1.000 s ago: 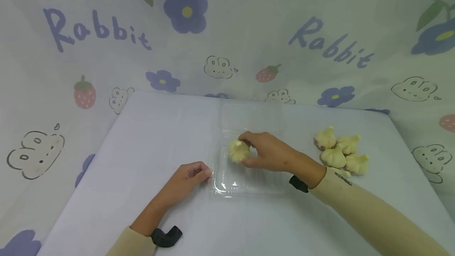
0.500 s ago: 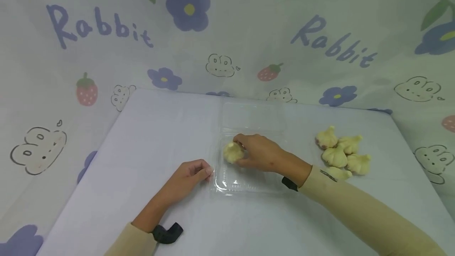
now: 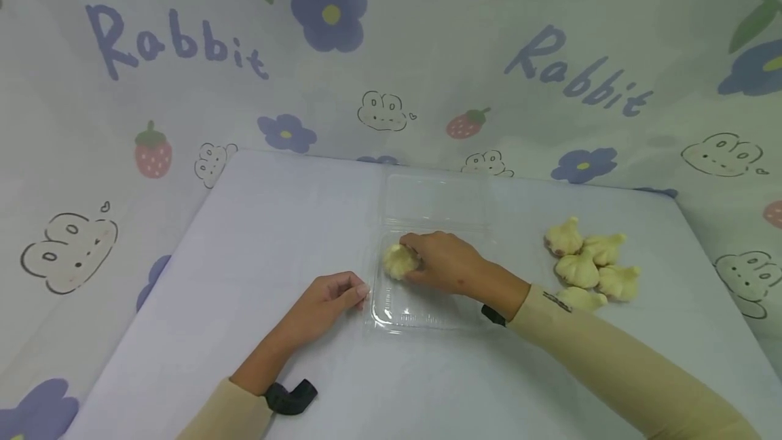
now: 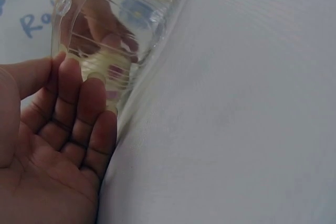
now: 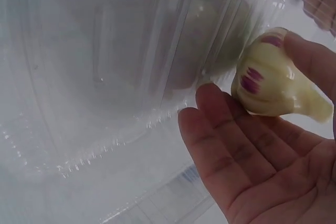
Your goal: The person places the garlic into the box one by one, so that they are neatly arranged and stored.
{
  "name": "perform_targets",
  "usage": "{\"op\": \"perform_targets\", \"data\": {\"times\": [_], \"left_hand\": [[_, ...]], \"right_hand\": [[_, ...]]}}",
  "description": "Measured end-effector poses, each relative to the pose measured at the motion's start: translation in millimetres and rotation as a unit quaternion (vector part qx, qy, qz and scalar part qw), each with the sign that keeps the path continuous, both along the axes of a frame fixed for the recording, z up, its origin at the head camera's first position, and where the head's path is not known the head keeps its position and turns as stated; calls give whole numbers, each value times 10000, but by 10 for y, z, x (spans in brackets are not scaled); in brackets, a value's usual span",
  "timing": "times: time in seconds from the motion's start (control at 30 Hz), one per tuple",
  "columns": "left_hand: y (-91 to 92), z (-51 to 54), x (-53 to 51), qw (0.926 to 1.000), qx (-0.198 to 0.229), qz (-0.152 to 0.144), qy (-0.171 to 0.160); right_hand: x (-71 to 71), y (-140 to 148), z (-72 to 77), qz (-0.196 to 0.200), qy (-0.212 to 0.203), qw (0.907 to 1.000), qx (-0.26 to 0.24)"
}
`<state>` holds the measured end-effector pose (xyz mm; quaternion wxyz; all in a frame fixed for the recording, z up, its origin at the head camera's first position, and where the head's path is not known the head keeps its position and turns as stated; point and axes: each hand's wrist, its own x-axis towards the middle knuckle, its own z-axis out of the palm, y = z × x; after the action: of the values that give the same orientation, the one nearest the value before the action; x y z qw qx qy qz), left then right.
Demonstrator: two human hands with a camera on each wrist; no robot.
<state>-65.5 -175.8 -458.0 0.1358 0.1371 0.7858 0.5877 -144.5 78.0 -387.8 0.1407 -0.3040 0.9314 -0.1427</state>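
Observation:
A clear plastic container lies with its lid folded back on the white table. My right hand holds a garlic bulb inside the container's left part, with thumb and fingers around it. The right wrist view shows purple marks on that bulb, close to the plastic wall. At the container's left edge, my left hand pinches the rim. In the left wrist view the thumb and index finger meet at this rim, while the other fingers rest along the outer wall.
Several more garlic bulbs lie in a cluster right of the container, beyond the right forearm. Behind the table stands a patterned curtain with flowers and rabbits. Black bands sit at the wrists.
The right hand has moved slightly left and lowered the garlic bulb toward the container's left side, then stayed nearly still. The left hand keeps its place at the rim.

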Motion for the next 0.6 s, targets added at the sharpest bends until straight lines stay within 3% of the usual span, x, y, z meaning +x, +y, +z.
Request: {"op": "perform_targets", "data": {"times": [0.2, 0.6], "left_hand": [[1, -2, 3, 10000, -64, 26, -1], [4, -1, 0, 9999, -72, 109, -43]], "right_hand": [[-30, -25, -13, -126, -13, 9997, 228], [-49, 1, 10, -198, -238, 9995, 68]]}}
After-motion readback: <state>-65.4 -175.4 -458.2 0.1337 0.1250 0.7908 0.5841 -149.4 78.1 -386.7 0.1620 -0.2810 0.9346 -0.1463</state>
